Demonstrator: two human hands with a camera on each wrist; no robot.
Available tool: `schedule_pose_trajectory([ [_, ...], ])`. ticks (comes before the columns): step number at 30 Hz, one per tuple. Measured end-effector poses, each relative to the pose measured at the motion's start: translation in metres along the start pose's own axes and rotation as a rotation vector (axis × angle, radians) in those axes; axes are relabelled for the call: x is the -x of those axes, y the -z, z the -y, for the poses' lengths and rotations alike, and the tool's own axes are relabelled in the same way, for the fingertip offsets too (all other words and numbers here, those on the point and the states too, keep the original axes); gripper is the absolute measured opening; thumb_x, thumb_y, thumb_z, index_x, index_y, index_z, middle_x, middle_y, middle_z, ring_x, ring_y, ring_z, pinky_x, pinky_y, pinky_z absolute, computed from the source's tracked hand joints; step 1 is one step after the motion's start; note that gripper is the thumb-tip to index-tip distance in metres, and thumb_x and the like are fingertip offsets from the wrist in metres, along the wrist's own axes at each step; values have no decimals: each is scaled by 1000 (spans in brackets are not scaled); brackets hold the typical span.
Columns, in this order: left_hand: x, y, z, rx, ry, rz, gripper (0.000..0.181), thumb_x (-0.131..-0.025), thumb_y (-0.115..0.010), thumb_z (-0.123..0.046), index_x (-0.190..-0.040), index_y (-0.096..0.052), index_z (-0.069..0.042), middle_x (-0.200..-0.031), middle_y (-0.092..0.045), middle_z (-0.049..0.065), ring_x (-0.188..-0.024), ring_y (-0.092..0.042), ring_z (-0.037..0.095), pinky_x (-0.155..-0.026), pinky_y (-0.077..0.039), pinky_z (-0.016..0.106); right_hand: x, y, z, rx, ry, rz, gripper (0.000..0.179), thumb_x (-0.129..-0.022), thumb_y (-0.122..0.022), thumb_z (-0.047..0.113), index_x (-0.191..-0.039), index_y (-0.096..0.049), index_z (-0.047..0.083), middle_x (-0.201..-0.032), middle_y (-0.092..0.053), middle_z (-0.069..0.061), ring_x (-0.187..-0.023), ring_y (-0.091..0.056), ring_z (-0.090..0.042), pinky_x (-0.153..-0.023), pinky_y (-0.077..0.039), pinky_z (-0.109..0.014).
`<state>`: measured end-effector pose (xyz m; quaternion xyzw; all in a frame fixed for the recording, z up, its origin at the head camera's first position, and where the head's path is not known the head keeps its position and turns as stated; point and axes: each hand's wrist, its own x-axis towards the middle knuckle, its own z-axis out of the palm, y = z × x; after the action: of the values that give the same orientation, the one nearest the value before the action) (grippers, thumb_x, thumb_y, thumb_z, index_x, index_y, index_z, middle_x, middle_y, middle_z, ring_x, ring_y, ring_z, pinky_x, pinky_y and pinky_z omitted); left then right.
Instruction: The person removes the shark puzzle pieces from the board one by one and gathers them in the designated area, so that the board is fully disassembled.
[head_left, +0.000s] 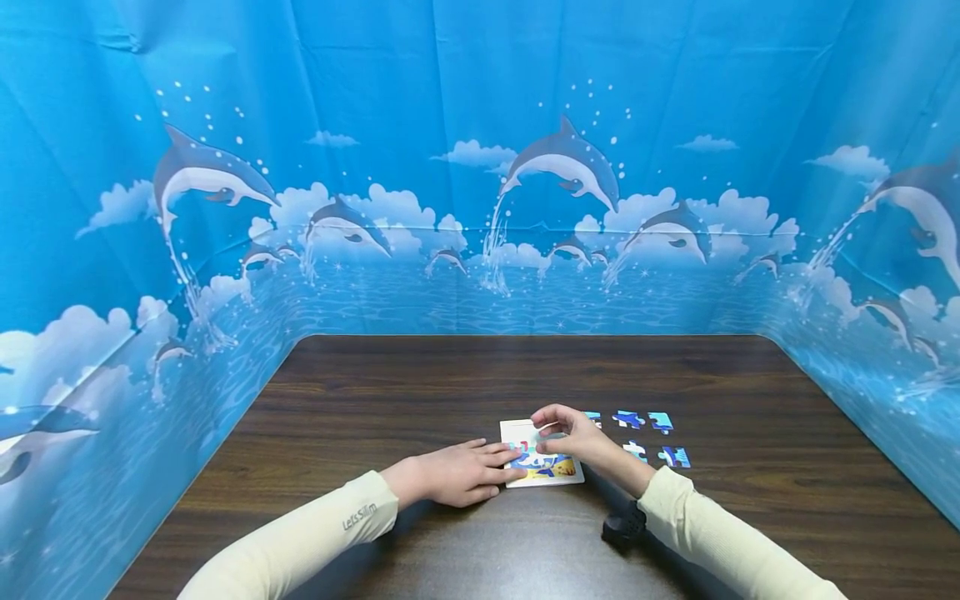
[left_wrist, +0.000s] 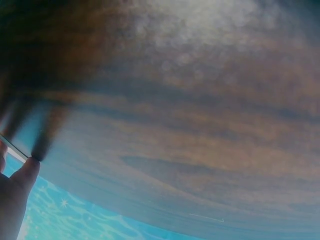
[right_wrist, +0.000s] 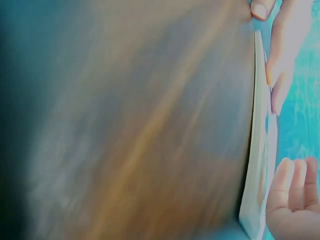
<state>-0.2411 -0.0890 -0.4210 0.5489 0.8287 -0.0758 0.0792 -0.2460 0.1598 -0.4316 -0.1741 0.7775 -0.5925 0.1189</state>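
Observation:
A small jigsaw board [head_left: 516, 430] with a white rim and a colourful picture lies on the dark table. My left hand [head_left: 461, 473] rests palm down at its left side, fingers extended over the edge and onto the picture. Above the board's right part hovers my right hand [head_left: 576, 435], thumb and fingers loosely bent with a gap between them; I see no piece there. The right wrist view shows the bent fingers [right_wrist: 295, 187] beside the board's pale edge [right_wrist: 255, 150]. In the left wrist view, the left thumb [left_wrist: 25, 175] appears at the board's edge.
Several loose blue puzzle pieces lie right of the board, among them a top-middle piece [head_left: 628, 419], a top-right piece [head_left: 661, 422] and a lower-right piece [head_left: 675, 457]. Dolphin-printed blue curtains [head_left: 465, 283] surround the wooden table [head_left: 390, 375].

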Motion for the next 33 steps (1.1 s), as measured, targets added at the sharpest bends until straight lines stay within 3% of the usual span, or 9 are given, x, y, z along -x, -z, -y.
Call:
schedule_pose_trajectory([
  [6, 2, 0, -1, -2, -6, 0, 49, -102, -35, -30, -150, -25, -27, -157, -24, 3, -144, -25, 20, -113, -29, 46, -5, -11, 1, -17, -86, -31, 42, -80, -66, 2, -119, -52, -7, -119, -54, -24, -99, -58, -24, -81, -53, -32],
  [18, 3, 0, -1, -14, -2, -5, 49, -102, -35, -31, -150, -25, -28, -156, -25, 2, -144, -25, 19, -113, -29, 45, -11, -24, 7, 190, -109, -76, 53, -60, -72, -18, -109, -59, -4, -100, -57, -15, -86, -54, -18, -79, -50, -32],
  [33, 12, 5, -1, -26, 0, 17, 50, -102, -37, -33, -150, -25, -27, -158, -21, 2, -143, -27, 17, -114, -29, 45, -17, -26, 11, 416, -128, -28, 44, -60, -79, -5, -102, -65, -1, -96, -61, -10, -86, -55, -17, -79, -47, -31],
])
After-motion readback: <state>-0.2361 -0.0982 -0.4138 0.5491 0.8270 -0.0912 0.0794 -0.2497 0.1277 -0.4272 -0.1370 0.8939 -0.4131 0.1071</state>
